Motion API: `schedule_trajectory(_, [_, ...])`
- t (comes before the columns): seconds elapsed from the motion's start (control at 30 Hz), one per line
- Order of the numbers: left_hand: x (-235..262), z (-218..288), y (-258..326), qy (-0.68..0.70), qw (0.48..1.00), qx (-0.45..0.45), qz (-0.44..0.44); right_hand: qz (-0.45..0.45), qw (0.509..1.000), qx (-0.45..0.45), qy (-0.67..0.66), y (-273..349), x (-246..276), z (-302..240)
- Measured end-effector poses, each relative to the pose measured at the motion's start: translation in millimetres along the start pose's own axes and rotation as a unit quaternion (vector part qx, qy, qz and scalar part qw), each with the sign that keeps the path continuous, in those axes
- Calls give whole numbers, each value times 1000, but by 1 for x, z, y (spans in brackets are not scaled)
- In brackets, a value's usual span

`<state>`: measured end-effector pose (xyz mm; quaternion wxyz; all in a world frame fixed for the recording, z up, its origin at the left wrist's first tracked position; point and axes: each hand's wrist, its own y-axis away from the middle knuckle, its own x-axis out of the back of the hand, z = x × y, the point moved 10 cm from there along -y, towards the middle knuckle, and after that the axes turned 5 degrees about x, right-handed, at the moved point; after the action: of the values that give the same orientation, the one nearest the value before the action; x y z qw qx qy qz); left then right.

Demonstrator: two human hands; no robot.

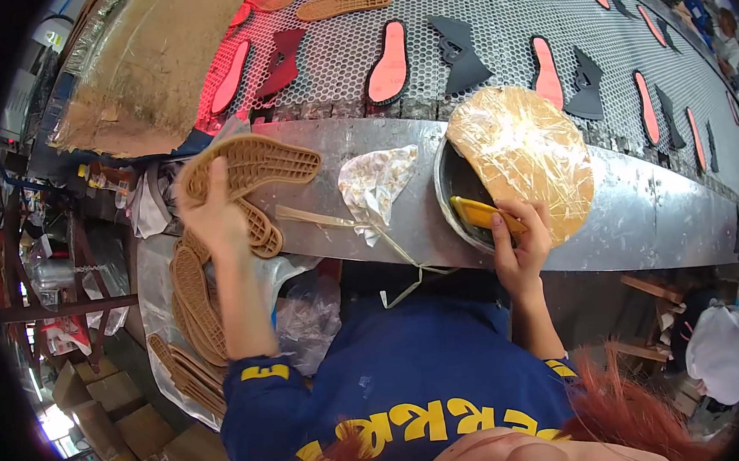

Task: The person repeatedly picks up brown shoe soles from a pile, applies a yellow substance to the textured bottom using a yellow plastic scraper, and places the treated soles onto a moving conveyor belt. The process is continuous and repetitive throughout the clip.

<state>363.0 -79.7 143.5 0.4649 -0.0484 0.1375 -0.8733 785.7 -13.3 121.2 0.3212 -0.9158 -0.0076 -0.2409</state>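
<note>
My left hand (212,211) grips a brown shoe sole (277,163), its gridded side facing up, above the left end of the metal ledge. On the right, the fingers of my right hand (525,245) close round a yellow handle (474,213). That handle reaches into the opening of a round pot (442,193); its far end is hidden inside. A round tan lid (522,147) wrapped in shiny tape partly covers the pot. Beneath my left forearm, more brown soles (192,286) lie stacked on plastic sheeting.
A mesh conveyor (323,62) beyond the metal ledge (642,211) carries pink-and-black soles (388,66) and dark cut pieces (458,53). A crumpled patterned cloth (376,179) and a strap lie between my hands. Cardboard boxes (144,430) stand lower left. Another person (729,347) works at far right.
</note>
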Motion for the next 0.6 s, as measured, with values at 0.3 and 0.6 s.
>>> schedule_trajectory(0.3, [-87,-78,26,46,984,-5,-175,125,898,-232,-353,20,0,48])
schedule_trajectory(0.6, [-155,-11,205,400,702,399,-434,285,814,-83,-499,-1,35,20])
